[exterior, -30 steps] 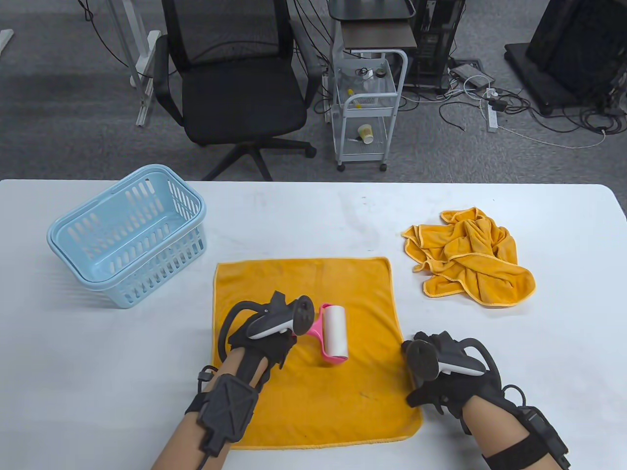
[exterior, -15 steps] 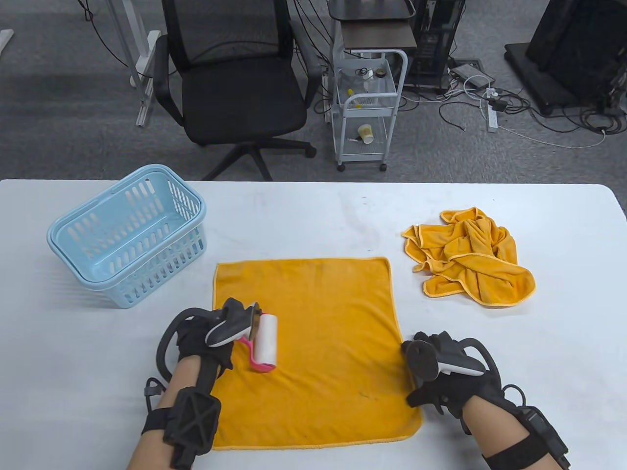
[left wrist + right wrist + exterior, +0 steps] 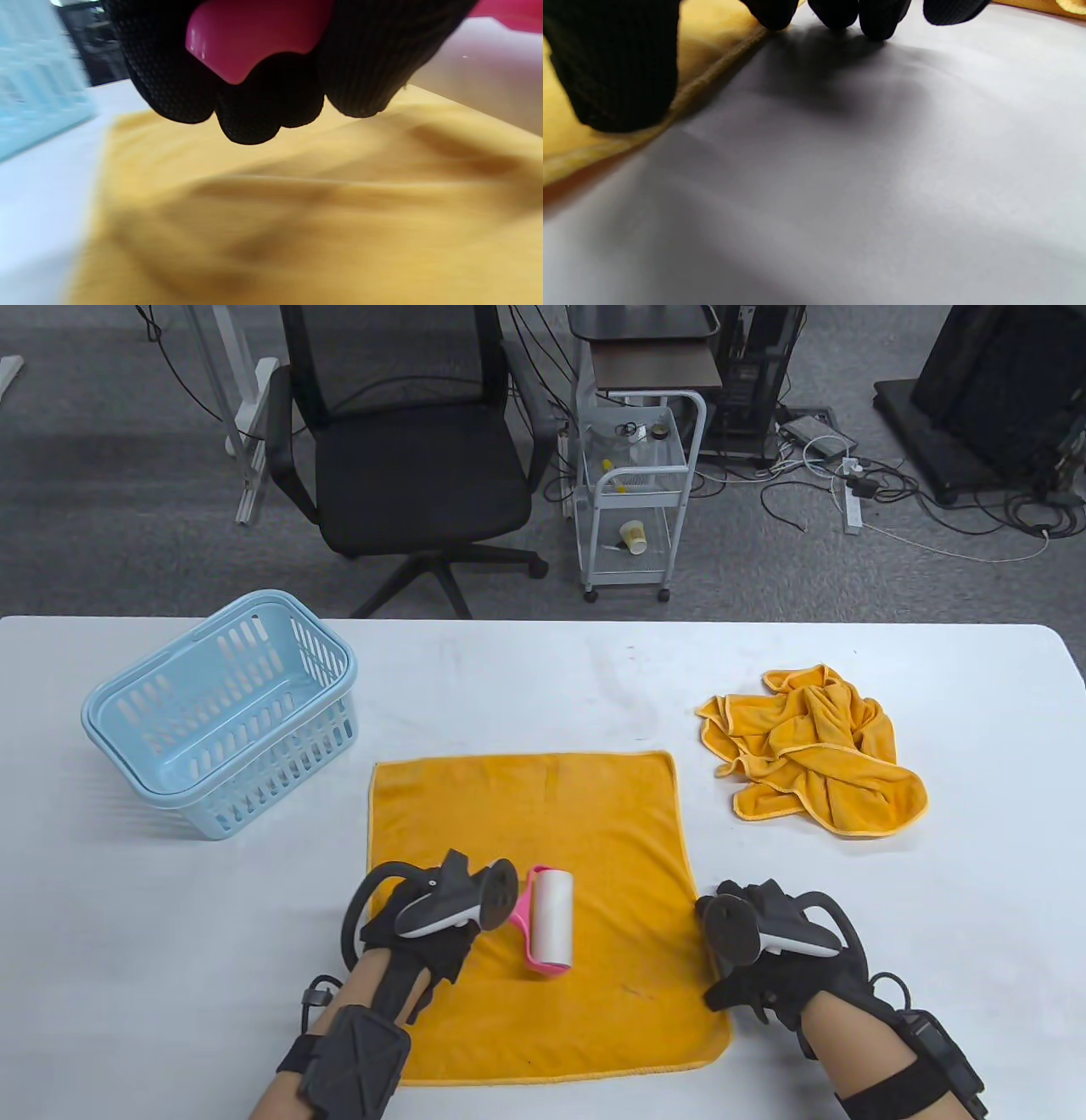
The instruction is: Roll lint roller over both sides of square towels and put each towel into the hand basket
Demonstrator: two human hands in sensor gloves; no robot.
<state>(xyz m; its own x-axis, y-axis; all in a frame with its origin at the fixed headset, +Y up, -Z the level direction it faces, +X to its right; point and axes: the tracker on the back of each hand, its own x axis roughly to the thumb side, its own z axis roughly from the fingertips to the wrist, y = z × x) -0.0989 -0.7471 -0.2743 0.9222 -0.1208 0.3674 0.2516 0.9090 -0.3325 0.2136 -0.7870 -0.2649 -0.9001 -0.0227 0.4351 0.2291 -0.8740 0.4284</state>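
Step in hand: we judged it to be rolling the first face of the flat towel (image 3: 543, 899), spread at the lower centre of the table view.
Left hand: our left hand (image 3: 424, 929) had its fingers curled round the pink handle of the lint roller (image 3: 547, 920); the white roll lay on the cloth, left of its middle.
Right hand: our right hand (image 3: 764, 963) sat at the towel's right edge, fingertips (image 3: 878, 19) down on the table (image 3: 933, 916) beside the hem and one finger on the cloth, gripping nothing.
Next move: we thought more strokes were called for, then a flip to the other face.
Other towels: a crumpled pile (image 3: 810, 751) waited at right of centre, well apart.
Hand basket: the basket (image 3: 225, 712) stood at the left, nothing visible inside it.
Edges and room: the towel's near hem lay close to the frame's bottom edge; bare table lay between towel and basket.
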